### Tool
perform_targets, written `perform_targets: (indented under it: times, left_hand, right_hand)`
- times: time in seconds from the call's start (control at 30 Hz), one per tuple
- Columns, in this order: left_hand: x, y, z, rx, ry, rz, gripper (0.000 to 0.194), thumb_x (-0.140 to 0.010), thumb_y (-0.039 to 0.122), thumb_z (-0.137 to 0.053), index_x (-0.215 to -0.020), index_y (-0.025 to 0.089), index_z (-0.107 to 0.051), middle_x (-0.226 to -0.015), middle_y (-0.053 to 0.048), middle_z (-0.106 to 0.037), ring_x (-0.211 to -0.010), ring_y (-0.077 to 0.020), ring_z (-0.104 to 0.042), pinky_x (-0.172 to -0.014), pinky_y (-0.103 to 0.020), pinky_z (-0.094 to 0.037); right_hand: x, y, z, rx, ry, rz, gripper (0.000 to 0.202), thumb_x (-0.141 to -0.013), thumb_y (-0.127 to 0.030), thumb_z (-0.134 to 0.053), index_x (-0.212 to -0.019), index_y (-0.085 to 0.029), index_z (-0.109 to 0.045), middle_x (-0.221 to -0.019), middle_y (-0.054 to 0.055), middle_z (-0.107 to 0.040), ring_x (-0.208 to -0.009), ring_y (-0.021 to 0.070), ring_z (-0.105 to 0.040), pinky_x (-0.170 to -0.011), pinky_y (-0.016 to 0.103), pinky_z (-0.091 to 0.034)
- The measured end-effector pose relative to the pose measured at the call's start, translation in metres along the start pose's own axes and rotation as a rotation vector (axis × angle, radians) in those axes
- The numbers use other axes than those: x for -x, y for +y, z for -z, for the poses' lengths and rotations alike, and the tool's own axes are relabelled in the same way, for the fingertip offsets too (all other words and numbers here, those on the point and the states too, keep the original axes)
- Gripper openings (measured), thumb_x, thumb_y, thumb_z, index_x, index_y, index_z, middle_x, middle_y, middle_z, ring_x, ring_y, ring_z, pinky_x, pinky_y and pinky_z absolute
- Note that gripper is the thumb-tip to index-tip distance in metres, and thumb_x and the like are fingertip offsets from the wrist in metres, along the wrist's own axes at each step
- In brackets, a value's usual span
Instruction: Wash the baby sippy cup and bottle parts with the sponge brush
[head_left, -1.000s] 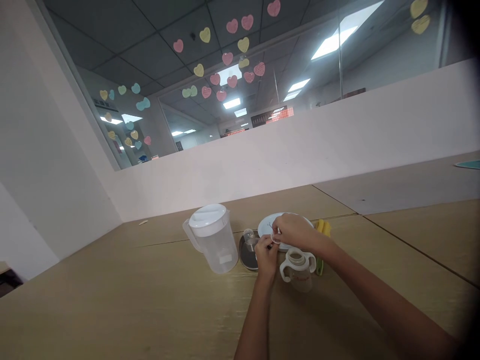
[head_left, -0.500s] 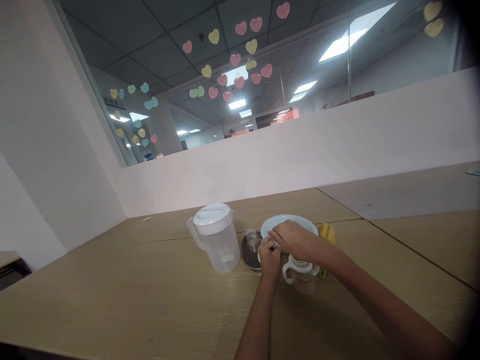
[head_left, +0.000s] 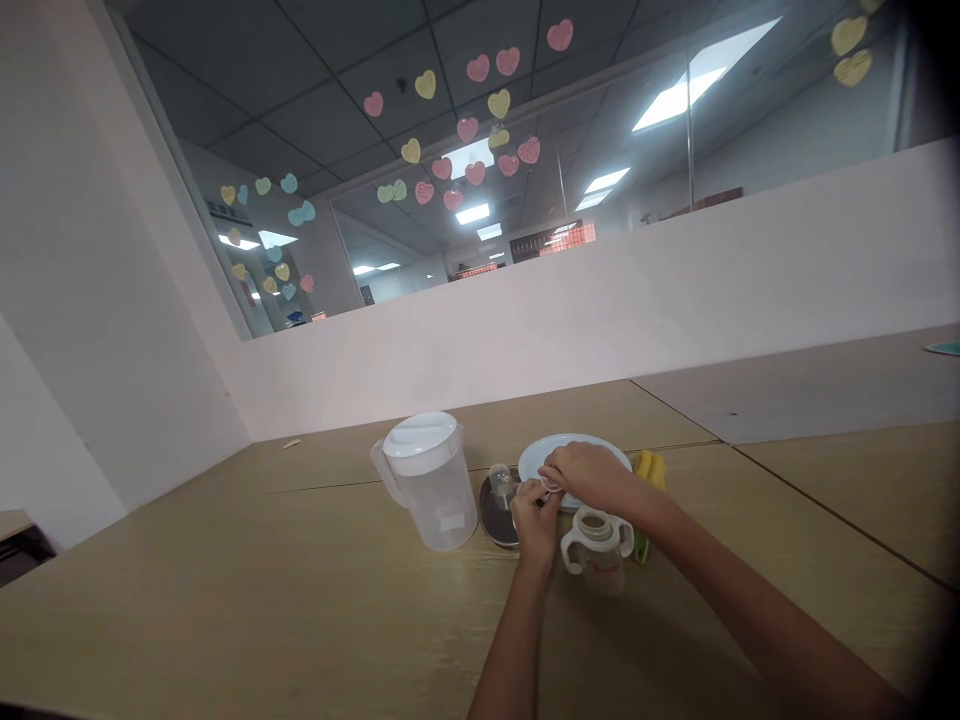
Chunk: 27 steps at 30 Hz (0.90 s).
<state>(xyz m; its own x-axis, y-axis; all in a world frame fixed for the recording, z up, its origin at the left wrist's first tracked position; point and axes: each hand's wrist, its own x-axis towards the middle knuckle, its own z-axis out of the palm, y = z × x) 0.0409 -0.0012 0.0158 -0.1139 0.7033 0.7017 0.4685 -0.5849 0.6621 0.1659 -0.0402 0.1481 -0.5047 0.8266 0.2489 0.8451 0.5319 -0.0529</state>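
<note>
— What do the hands have?

— From my end, the left hand [head_left: 535, 514] and right hand [head_left: 589, 475] meet, fingers curled, gripping a small white piece [head_left: 552, 484] between them (mostly hidden, so I can't make out its shape)

— And around them?

— I see the bottle [head_left: 603, 574] upright just this side of the right hand, mouth uncovered, two handles. The plate [head_left: 533, 459] lies behind the hands. Left of them, a clear dome [head_left: 500, 480] is in the dark dish [head_left: 496, 524]; further left stands the lidded jug [head_left: 444, 508]. Right of the plate: something yellow [head_left: 651, 469]

Left hand [head_left: 535, 517], right hand [head_left: 587, 472]; white piece [head_left: 551, 485] between
</note>
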Motion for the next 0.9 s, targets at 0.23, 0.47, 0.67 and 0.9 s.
perform_targets:
  times: [0.23,0.47,0.67,0.9]
  left_hand:
    - [-0.001,-0.003,0.002,-0.020,0.006,-0.009,0.015,-0.078,0.021,-0.057,-0.068,0.018,-0.068,-0.072,-0.003,-0.064,-0.072,-0.0154,-0.054,-0.069,-0.026,-0.039]
    - [-0.001,0.002,0.002,0.012,0.070,0.009,0.017,-0.077,0.019,-0.056,-0.064,0.017,-0.067,-0.069,-0.002,-0.061,-0.069,-0.0140,-0.053,-0.067,-0.024,-0.038]
    - [0.000,0.006,0.002,0.037,0.095,0.020,0.019,-0.077,0.023,-0.058,-0.060,0.017,-0.065,-0.063,0.000,-0.057,-0.064,-0.0124,-0.050,-0.062,-0.023,-0.036]
    - [-0.001,0.006,0.003,0.072,0.134,0.029,0.024,-0.079,0.023,-0.054,-0.058,0.016,-0.063,-0.064,-0.001,-0.058,-0.064,-0.0128,-0.050,-0.061,-0.023,-0.036]
  right_hand:
    - [0.006,0.005,0.006,0.002,0.085,0.061,0.046,-0.095,-0.034,-0.028,-0.071,-0.017,-0.064,-0.070,0.006,-0.065,-0.063,0.0136,-0.057,-0.054,0.024,-0.024]
    - [0.010,-0.006,0.014,0.084,0.015,0.029,0.032,-0.090,-0.020,-0.041,-0.071,-0.014,-0.066,-0.071,0.008,-0.065,-0.068,0.0156,-0.059,-0.051,0.025,-0.023]
    - [0.000,-0.008,0.004,0.114,0.026,-0.041,0.029,-0.088,-0.022,-0.044,-0.076,-0.012,-0.068,-0.077,0.012,-0.067,-0.073,0.0197,-0.063,-0.054,0.024,-0.032]
    - [-0.012,-0.011,-0.020,0.141,0.149,-0.001,0.036,-0.090,-0.027,-0.038,-0.075,-0.013,-0.068,-0.079,0.013,-0.068,-0.073,0.0205,-0.065,-0.056,0.025,-0.039]
